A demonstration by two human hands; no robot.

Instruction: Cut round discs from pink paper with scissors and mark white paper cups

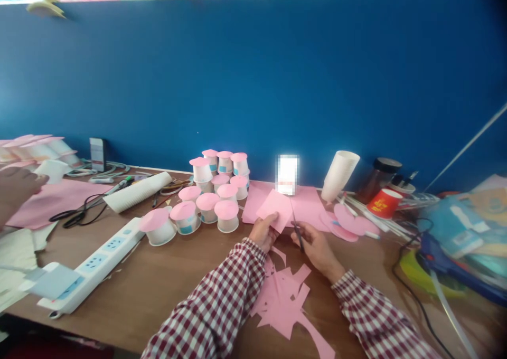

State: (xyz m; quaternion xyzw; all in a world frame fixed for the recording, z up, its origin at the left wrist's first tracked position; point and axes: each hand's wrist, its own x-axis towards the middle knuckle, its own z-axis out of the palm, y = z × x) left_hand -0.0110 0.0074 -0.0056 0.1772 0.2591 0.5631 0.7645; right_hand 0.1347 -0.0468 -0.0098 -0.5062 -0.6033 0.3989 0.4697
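Observation:
My left hand point(264, 233) pinches a square of pink paper point(274, 207) by its lower edge, thumb on top. Just to the right, my right hand point(315, 244) is closed around the dark handles of a pair of scissors point(298, 236). The blades point up and away, close to the paper's right side; whether they touch it I cannot tell. Larger pink sheets point(253, 203) lie flat behind my hands. Below my wrists is a loose heap of pink paper scraps point(279, 295). Rounded pink cut-outs point(352, 223) lie to the right of the sheets.
Several upturned paper cups point(159, 232) with pink discs on top stand at left, some stacked. A power strip point(99, 261) and a lying cup stack point(138, 191) are further left. Another person's hand point(19, 190) is at the left edge. A leaning cup stack point(340, 174), red cup point(384, 203) and glue gun point(447, 264) are at right.

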